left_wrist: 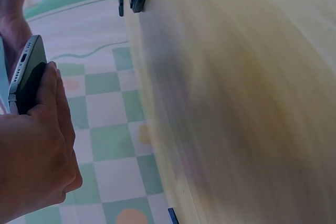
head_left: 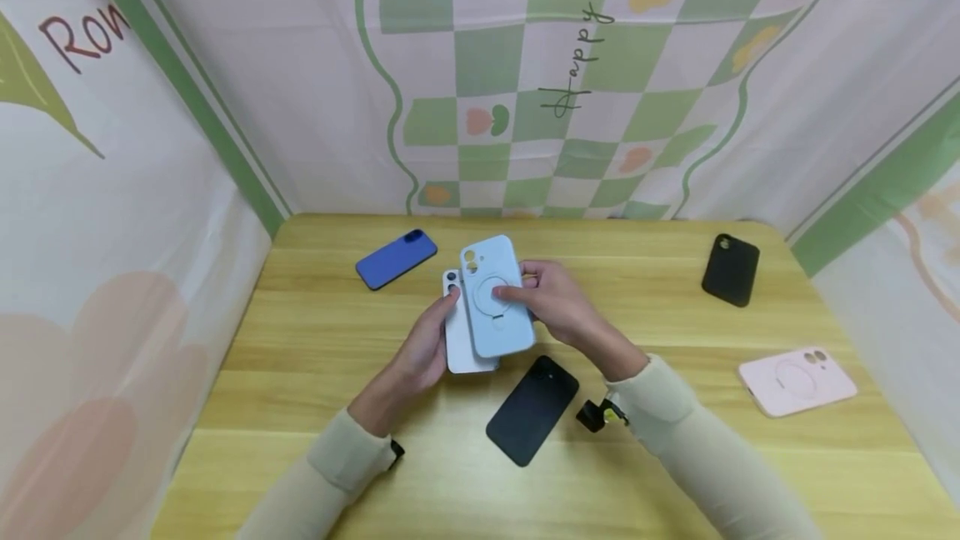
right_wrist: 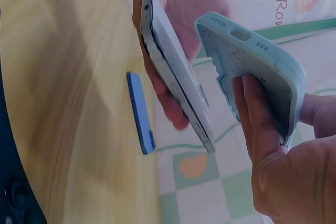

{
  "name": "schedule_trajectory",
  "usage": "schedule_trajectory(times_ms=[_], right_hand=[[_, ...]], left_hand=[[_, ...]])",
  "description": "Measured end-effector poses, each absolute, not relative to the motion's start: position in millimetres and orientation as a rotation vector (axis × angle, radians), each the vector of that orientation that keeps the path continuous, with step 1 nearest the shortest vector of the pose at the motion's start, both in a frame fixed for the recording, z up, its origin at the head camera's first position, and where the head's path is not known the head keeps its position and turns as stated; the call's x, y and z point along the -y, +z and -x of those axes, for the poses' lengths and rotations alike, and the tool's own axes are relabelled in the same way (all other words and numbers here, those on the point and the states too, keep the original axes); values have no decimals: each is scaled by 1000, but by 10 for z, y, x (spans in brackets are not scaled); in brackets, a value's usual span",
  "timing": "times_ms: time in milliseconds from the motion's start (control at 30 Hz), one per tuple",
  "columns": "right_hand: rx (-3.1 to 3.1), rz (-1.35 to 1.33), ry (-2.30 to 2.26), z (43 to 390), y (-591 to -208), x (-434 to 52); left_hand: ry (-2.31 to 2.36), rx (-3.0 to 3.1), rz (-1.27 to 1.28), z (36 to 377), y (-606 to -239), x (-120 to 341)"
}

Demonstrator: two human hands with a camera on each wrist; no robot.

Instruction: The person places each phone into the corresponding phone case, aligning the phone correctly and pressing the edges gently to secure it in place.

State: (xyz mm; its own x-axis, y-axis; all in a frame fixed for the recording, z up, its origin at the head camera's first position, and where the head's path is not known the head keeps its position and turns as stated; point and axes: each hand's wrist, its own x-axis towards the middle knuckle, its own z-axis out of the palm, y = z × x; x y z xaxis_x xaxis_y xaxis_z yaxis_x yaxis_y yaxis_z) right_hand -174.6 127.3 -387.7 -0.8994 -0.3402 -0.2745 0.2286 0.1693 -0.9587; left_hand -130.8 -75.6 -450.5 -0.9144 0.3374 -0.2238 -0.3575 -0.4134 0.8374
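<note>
In my left hand I hold a white phone, back side up, with the thumb along its edge near the camera lenses. My right hand pinches a light blue phone case, thumb on the ring on its back and fingers inside the hollow. From the head view the case overlaps the phone's right part. A gap shows between the phone and the empty case in the right wrist view. The left wrist view has the left hand around the phone's lower end.
A blue phone lies at the back left of the wooden table. Below the hands is a black phone. On the right lie a black case and a pink case. Printed cloth stands behind.
</note>
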Motion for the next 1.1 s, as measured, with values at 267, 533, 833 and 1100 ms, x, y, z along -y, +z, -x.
schedule_trajectory(times_ms=[267, 533, 833, 1100], right_hand=[[-2012, 113, -1771, 1698, -3913, -1134], [-1997, 103, -1778, 1662, -3998, -1027], [-1981, 115, -1771, 1634, -4054, -1022], [-2115, 166, -1643, 1665, -4028, -1107]], left_hand=[[2360, -1361, 6, 1281, -4489, 715], [2357, -1349, 14, 1280, -4495, 695], [2347, -1387, 107, 1280, -4518, 691], [2368, -1370, 159, 1304, -4509, 685]])
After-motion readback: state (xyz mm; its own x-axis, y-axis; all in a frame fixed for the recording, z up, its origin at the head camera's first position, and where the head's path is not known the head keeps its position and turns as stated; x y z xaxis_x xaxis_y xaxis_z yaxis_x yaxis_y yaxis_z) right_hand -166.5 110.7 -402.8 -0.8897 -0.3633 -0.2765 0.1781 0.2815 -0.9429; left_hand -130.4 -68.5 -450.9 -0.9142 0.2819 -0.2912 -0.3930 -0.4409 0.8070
